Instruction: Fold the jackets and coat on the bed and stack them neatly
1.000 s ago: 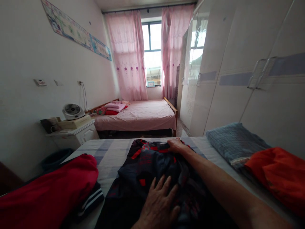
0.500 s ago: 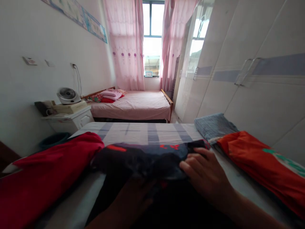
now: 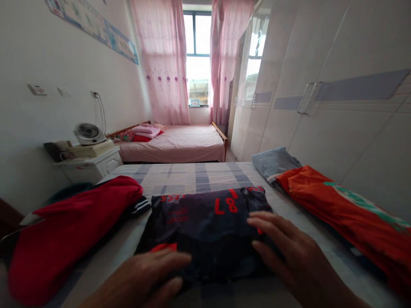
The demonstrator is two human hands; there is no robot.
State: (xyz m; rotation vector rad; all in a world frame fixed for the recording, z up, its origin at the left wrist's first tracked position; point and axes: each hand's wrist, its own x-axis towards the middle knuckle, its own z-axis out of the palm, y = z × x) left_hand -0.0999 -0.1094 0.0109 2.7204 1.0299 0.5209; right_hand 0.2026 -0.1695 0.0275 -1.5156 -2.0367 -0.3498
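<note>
A black garment [image 3: 205,231], folded into a rough rectangle, lies on the near bed. Red lettering and an upside-down "87" show on its upper face. Over its near left corner rests my left hand [image 3: 150,273], fingers stretched out and thumb apart. My right hand [image 3: 285,248] lies on the right side of the cloth with its fingers spread. Neither hand grips the fabric. A red garment [image 3: 73,222] lies to the left, with a dark striped edge beside it. To the right is a folded orange garment [image 3: 324,196] with a green and white print.
A checked sheet [image 3: 180,177] covers the near bed. A grey-blue folded cloth [image 3: 274,162] touches the orange garment. Beyond stand a pink-covered bed [image 3: 180,143] and, at left, a cabinet [image 3: 109,160] with a fan [image 3: 88,133]. White wardrobes [image 3: 289,141] line the right side.
The black garment was bunched and blurred under my hands; now it lies flatter, its print visible. My left hand has come out from the dark cloth, and my right hand's fingers have spread.
</note>
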